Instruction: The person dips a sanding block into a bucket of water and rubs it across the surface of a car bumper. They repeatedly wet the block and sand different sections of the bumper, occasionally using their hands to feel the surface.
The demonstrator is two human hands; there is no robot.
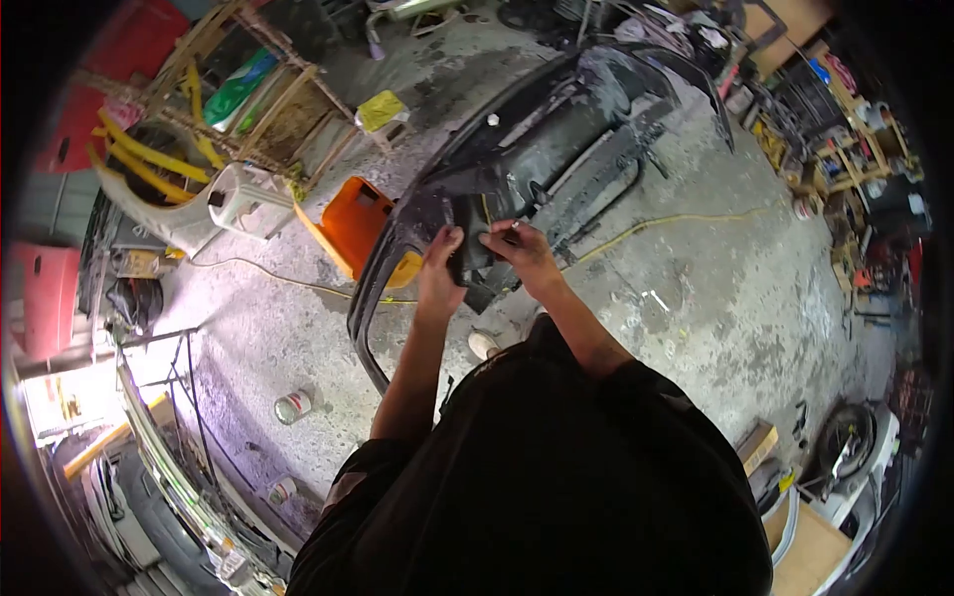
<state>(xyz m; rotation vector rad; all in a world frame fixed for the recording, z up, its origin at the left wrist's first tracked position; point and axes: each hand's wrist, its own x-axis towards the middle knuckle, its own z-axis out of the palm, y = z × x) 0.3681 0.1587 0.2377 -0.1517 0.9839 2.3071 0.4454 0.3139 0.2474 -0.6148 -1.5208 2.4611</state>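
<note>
A large black car bumper (556, 129) lies on the concrete floor ahead of me, its near end curving toward my body. My left hand (439, 266) grips the bumper's near inner edge. My right hand (519, 250) presses on the same dark section beside it and seems to hold a small thin tool, though it is too small to name. Both forearms reach forward from my dark shirt.
An orange plastic stool (360, 224) stands left of the bumper. A yellow cable (676, 221) runs across the floor. Two small cans (292, 405) sit at lower left. Wooden racks (248, 89) stand at back left, cluttered shelves (845, 149) at right.
</note>
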